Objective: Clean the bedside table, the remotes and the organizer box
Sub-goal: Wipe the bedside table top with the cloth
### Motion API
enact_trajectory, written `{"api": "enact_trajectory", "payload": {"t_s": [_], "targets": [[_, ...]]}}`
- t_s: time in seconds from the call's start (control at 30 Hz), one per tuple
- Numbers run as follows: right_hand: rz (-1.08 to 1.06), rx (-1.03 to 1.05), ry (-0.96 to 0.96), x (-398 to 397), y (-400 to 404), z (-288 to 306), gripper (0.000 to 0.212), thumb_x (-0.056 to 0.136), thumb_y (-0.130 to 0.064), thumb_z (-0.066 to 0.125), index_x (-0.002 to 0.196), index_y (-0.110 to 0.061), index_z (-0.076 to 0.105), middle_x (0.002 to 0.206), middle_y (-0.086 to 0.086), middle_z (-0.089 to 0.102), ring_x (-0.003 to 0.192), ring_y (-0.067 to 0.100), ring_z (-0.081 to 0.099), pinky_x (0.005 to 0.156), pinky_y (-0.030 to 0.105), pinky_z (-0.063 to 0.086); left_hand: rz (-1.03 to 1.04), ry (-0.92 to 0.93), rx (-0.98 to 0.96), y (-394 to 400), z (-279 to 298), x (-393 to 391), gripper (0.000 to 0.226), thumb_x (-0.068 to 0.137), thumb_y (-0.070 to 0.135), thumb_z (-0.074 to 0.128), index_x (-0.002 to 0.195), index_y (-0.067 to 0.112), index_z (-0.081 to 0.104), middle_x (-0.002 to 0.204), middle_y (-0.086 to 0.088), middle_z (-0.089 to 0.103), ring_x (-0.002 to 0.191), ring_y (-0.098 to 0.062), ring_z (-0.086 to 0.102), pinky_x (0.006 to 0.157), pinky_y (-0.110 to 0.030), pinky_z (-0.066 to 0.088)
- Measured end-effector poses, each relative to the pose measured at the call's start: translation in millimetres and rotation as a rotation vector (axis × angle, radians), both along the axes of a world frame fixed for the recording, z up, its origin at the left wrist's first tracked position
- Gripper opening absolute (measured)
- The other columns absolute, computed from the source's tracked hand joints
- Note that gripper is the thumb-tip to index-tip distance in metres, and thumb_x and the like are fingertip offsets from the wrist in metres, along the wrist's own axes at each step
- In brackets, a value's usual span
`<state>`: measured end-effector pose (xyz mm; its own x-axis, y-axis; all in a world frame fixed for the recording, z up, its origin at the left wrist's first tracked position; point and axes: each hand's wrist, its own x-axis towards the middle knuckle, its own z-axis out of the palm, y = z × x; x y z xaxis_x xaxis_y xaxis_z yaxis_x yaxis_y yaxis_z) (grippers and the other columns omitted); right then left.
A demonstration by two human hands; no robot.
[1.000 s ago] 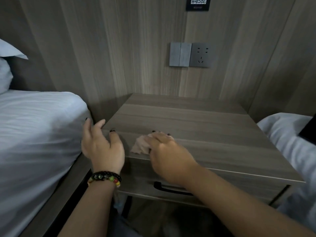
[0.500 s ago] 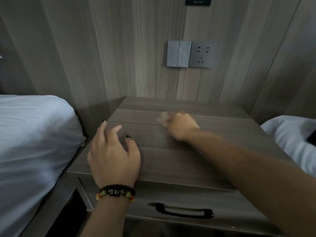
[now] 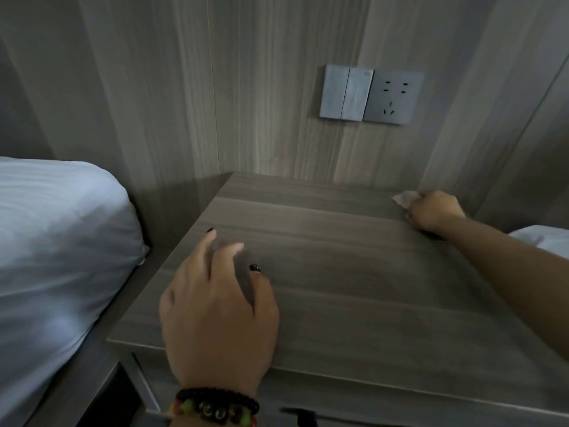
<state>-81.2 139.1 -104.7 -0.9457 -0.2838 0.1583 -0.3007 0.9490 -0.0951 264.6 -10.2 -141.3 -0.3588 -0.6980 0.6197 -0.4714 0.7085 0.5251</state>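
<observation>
Head view: a grey-brown wood-grain bedside table (image 3: 354,288) is seen from above, set against a panelled wall of the same finish (image 3: 246,87). The left hand (image 3: 215,312) is laid palm-down on the front left part of the tabletop, its fingers (image 3: 209,245) spread apart and extended flat, with nothing gripped; dark-painted nails are noted. A bracelet of black and coloured beads (image 3: 215,408) is worn on the left wrist. The right hand (image 3: 434,212) is extended to the rear right corner of the tabletop, close to the wall, and is closed into a fist around a small crumpled pale-pink cloth (image 3: 405,198). Part of the cloth is seen protruding to the left of the knuckles and is pressed against the table surface. The two hands are well apart. A black drawer handle (image 3: 300,416) is partly visible at the lower edge, below the tabletop. A grey double rocker switch (image 3: 346,92) and a grey power socket (image 3: 392,98) are mounted side by side on the wall above the table. White bedding (image 3: 55,241) is recorded to the left of the table, and a further patch of white bedding (image 3: 545,238) at the right edge.
</observation>
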Motion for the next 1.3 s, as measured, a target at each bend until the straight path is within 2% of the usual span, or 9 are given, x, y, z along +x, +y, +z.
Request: {"api": "enact_trajectory", "payload": {"t_s": [0.17,0.43,0.53,0.7,0.8,0.93,1.03,1.13,1.3], "targets": [[-0.16,-0.065,-0.025,-11,-74,-8,0.052,0.091,-0.035,0.038,0.128,-0.003,0.054,0.135,0.02,0.051,0.123,0.039,0.049,0.103,0.042,0.042,0.023,0.03,0.0,0,0,-2,0.038,0.077,0.034,0.054,0.109,0.02,0.066,0.135,-0.004,0.056,0.116,-0.03,0.058,0.088,-0.047,0.045],[0.747,-0.137,-0.064,126,-142,4,0.032,0.091,-0.022,0.043,0.116,-0.013,0.062,0.122,0.013,0.065,0.113,0.029,0.059,0.094,0.03,0.045,-0.014,0.238,0.062,5,7,3,0.032,0.076,0.03,0.053,0.105,0.023,0.066,0.132,0.004,0.056,0.115,-0.026,0.057,0.088,-0.042,0.043],[0.912,-0.215,-0.15,164,-123,7,0.037,0.095,-0.022,0.045,0.129,-0.012,0.058,0.135,0.011,0.057,0.124,0.025,0.051,0.103,0.027,0.036,-0.046,0.322,0.094,8,7,6,0.03,0.078,0.028,0.05,0.104,0.024,0.065,0.132,0.007,0.054,0.116,-0.021,0.054,0.089,-0.039,0.043],[1.169,-0.237,-0.211,230,-66,1,0.046,0.087,-0.012,0.047,0.132,-0.007,0.056,0.141,0.011,0.052,0.133,0.021,0.045,0.114,0.027,0.029,-0.196,0.588,0.172,9,11,16,0.026,0.085,0.006,0.047,0.104,0.007,0.065,0.128,-0.013,0.052,0.109,0.0,0.049,0.086,0.001,0.029],[1.329,-0.223,-0.207,257,-11,-2,0.049,0.084,-0.014,0.042,0.129,-0.002,0.058,0.136,0.014,0.055,0.131,0.022,0.047,0.113,0.022,0.029,-0.209,0.723,0.231,3,11,29,0.027,0.086,0.009,0.045,0.105,0.007,0.063,0.122,-0.021,0.054,0.11,-0.009,0.052,0.09,-0.007,0.035],[1.051,-0.301,-0.227,220,20,4,0.042,0.089,-0.011,0.045,0.128,-0.008,0.059,0.136,0.006,0.056,0.13,0.017,0.048,0.105,0.011,0.027,-0.159,0.819,0.376,0,8,39,0.028,0.085,0.025,0.042,0.103,0.018,0.062,0.122,-0.018,0.054,0.109,-0.025,0.054,0.099,-0.041,0.043],[0.701,-0.338,-0.149,203,-4,-3,0.038,0.093,-0.016,0.045,0.128,-0.018,0.061,0.133,0.007,0.06,0.123,0.025,0.054,0.1,0.022,0.038,-0.101,0.845,0.416,0,3,40,0.031,0.08,0.033,0.041,0.098,0.021,0.064,0.116,-0.012,0.057,0.108,-0.036,0.056,0.097,-0.053,0.042],[0.701,-0.331,-0.122,230,-35,-6,0.035,0.093,-0.025,0.046,0.125,-0.022,0.061,0.128,0.012,0.062,0.116,0.033,0.057,0.095,0.033,0.046,-0.101,0.906,0.482,3,-2,46,0.024,0.082,0.033,0.042,0.09,0.033,0.065,0.11,0.008,0.058,0.109,-0.027,0.058,0.098,-0.053,0.044],[1.048,-0.292,-0.14,293,-32,-17,0.043,0.091,-0.016,0.047,0.133,-0.012,0.054,0.136,0.012,0.054,0.123,0.03,0.052,0.103,0.042,0.041,-0.081,1.003,0.617,10,1,60,0.025,0.083,0.031,0.039,0.085,0.037,0.063,0.121,-0.007,0.06,0.096,0.002,0.059,0.086,-0.029,0.048]]}}
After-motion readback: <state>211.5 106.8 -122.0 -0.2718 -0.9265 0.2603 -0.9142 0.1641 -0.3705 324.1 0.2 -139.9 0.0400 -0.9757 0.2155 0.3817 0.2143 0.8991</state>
